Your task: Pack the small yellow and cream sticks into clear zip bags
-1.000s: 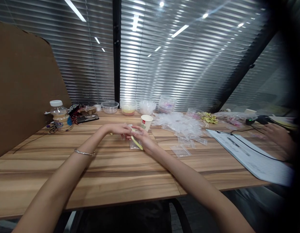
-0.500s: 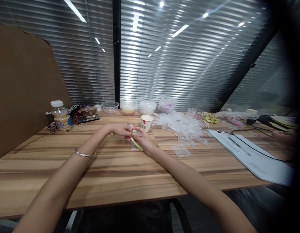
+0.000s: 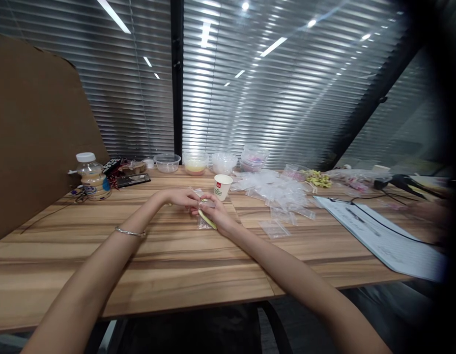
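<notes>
Apparently working a clear plastic bag [image 3: 202, 225] and yellow strip [image 3: 208, 221], pinched in right hand [image 3: 219, 215], just beside bent-fingered left hand [image 3: 184, 197], itself uncertain in hold; next, calling for a steady pinch.

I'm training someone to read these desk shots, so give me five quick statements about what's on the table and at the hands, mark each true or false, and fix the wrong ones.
1. The left hand and right hand both have fingers at a small clear bag. True.
2. The silver bangle is on the right wrist. False: the bangle is on the left wrist.
3. The paper cup lies on its side. False: the cup stands upright, just beyond the right hand.
4. A pen lies on the clipboard. True.
5. The white-capped bottle stands to the right of the paper cup. False: the bottle is far to the cup's left, near the cardboard.
</notes>
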Available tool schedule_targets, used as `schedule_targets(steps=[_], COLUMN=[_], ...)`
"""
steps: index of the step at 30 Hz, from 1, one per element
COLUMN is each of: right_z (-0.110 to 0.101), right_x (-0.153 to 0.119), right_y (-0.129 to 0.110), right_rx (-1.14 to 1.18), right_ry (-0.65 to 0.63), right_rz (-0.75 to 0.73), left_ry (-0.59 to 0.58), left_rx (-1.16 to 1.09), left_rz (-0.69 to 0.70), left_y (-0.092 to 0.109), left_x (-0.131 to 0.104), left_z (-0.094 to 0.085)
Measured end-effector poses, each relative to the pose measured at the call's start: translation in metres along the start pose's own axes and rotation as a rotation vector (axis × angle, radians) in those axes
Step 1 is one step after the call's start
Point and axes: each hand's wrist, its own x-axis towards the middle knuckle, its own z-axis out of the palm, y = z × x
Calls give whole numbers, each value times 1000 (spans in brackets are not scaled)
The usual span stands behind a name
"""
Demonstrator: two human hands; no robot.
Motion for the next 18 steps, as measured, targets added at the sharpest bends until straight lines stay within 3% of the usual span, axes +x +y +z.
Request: schedule_targets(steps=[18], right_z=[-3], right_x=[4], right_y=[3], right_rx=[17], right_ry=[76], right_rz=[23], left_ry=[65], left_rx=[105], left_rz=[16], left_y=[-4], left_x=[2], left_z=[-2])
